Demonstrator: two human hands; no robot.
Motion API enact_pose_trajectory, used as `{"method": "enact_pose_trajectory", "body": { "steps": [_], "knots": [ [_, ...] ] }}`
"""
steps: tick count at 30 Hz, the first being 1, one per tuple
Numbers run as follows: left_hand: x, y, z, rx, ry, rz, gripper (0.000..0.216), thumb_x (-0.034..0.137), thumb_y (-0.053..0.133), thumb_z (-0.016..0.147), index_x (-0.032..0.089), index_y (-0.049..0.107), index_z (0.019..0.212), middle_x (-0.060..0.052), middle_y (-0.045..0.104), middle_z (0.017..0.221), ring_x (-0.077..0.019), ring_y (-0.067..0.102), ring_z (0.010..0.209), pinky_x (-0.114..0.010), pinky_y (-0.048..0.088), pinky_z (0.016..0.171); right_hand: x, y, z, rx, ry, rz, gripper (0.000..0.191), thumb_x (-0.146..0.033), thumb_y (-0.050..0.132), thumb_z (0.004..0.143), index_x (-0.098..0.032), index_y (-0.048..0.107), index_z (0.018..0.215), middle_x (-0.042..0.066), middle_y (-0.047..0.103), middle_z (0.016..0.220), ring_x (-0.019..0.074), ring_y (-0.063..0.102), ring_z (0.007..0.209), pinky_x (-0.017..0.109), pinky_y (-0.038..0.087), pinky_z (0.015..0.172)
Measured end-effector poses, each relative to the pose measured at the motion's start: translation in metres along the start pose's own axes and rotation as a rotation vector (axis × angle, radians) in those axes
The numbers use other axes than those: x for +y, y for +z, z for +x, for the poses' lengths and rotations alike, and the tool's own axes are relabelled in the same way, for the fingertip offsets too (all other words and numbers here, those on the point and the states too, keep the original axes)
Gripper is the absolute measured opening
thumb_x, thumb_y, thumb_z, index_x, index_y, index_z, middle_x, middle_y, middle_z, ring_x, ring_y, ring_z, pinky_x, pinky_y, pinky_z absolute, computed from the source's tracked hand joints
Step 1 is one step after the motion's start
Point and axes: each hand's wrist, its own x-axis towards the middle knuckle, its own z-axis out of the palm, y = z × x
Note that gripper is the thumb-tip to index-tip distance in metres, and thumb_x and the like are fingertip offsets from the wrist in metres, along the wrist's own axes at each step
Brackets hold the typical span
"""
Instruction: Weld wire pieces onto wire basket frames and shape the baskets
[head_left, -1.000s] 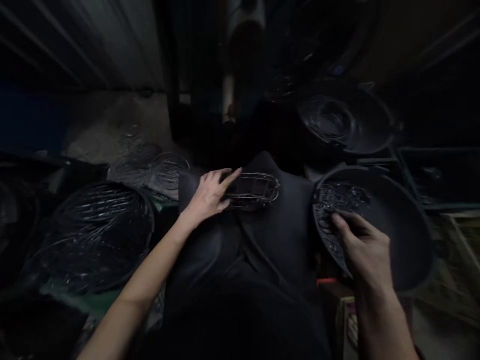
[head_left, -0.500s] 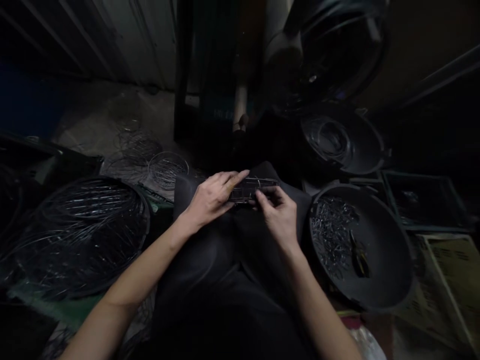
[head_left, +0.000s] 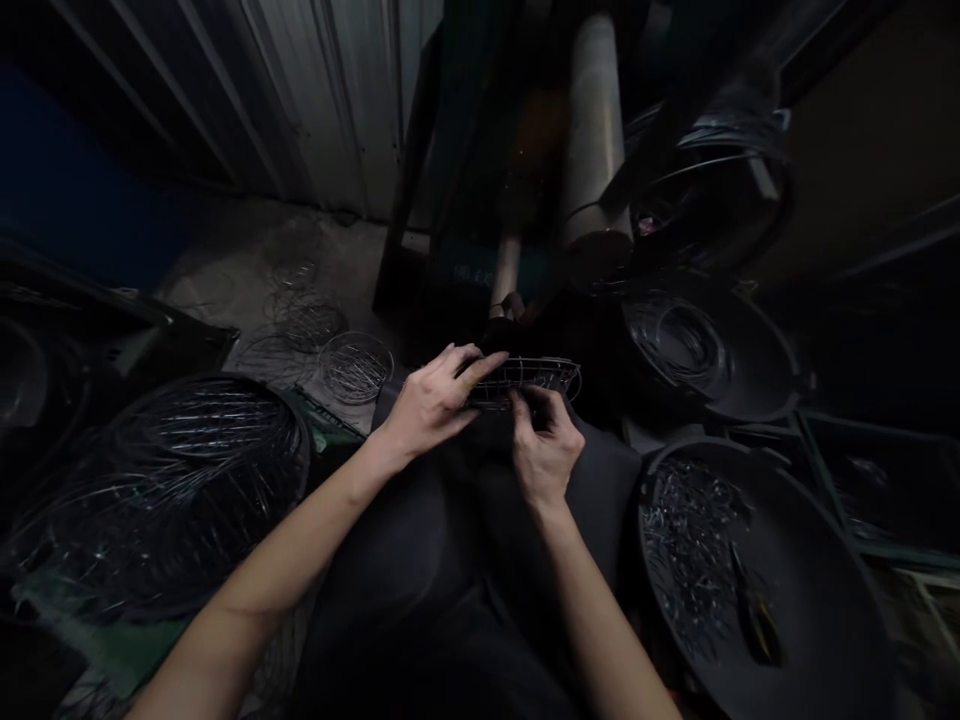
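A small oval wire basket (head_left: pixel 534 379) rests on my knees, over dark trousers. My left hand (head_left: pixel 433 403) grips its left end, fingers curled over the rim. My right hand (head_left: pixel 546 443) pinches the basket's near rim with closed fingertips; whatever small piece it may hold is hidden. To my right lies a dark round pan (head_left: pixel 825 600) holding a heap of small metal clips (head_left: pixel 690 550) and a pair of pliers (head_left: pixel 754 610).
At left, a large black tub (head_left: pixel 161 490) is filled with wire rings. Finished round wire baskets (head_left: pixel 356 365) lie on the floor beyond it. Another dark pan (head_left: pixel 739 350) with coiled wire sits at the back right, below a metal cylinder (head_left: pixel 596 130). Corrugated wall behind.
My right hand left the clip pan and came to the wire basket's rim. My left hand kept its hold. The view tilted upward.
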Motion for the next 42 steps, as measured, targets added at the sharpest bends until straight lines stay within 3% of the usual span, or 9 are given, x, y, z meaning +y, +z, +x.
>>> {"method": "enact_pose_trajectory", "body": {
  "steps": [3, 8, 31, 38, 42],
  "knots": [
    [-0.007, 0.004, 0.006, 0.004, -0.013, 0.005, 0.063, 0.026, 0.062, 0.080, 0.019, 0.036, 0.137, -0.009, 0.048, 0.128, -0.0229, 0.044, 0.126, -0.038, 0.037, 0.108, 0.004, 0.006, 0.008, 0.011, -0.035, -0.005, 0.014, -0.031, 0.059, 0.084, -0.018, 0.064, 0.084, 0.000, 0.068, 0.078, 0.0120, 0.063, 0.069, 0.021, 0.048, 0.069],
    [-0.012, 0.007, 0.015, 0.001, -0.037, 0.007, 0.063, 0.026, 0.063, 0.080, 0.021, 0.036, 0.137, -0.009, 0.048, 0.127, -0.0245, 0.043, 0.127, -0.039, 0.042, 0.104, 0.008, 0.009, 0.017, 0.030, -0.057, -0.014, 0.016, -0.032, 0.058, 0.085, -0.018, 0.064, 0.084, 0.001, 0.068, 0.079, 0.0125, 0.063, 0.070, 0.021, 0.048, 0.069],
    [-0.030, 0.007, 0.034, 0.088, 0.051, 0.039, 0.064, 0.018, 0.066, 0.076, 0.015, 0.038, 0.133, -0.011, 0.050, 0.124, -0.0237, 0.045, 0.125, -0.039, 0.037, 0.108, 0.016, 0.025, 0.035, 0.062, -0.089, 0.041, 0.017, -0.034, 0.057, 0.085, -0.018, 0.063, 0.085, 0.001, 0.067, 0.077, 0.0128, 0.062, 0.069, 0.023, 0.048, 0.069],
    [-0.036, 0.009, 0.038, 0.117, 0.073, 0.139, 0.061, 0.011, 0.061, 0.077, 0.019, 0.038, 0.133, -0.009, 0.053, 0.120, -0.0238, 0.045, 0.125, -0.041, 0.041, 0.105, 0.020, 0.036, 0.041, 0.071, -0.110, 0.114, 0.017, -0.031, 0.053, 0.086, -0.017, 0.062, 0.086, 0.003, 0.068, 0.081, 0.0139, 0.063, 0.073, 0.025, 0.049, 0.071],
    [-0.026, -0.007, 0.031, 0.145, 0.056, 0.097, 0.067, 0.017, 0.060, 0.078, 0.026, 0.032, 0.138, -0.007, 0.049, 0.133, -0.0267, 0.050, 0.121, -0.039, 0.048, 0.097, 0.001, 0.035, 0.043, 0.044, -0.078, 0.097, 0.017, -0.028, 0.049, 0.088, -0.018, 0.063, 0.089, 0.004, 0.069, 0.088, 0.0146, 0.065, 0.082, 0.026, 0.049, 0.079]
  ]
}}
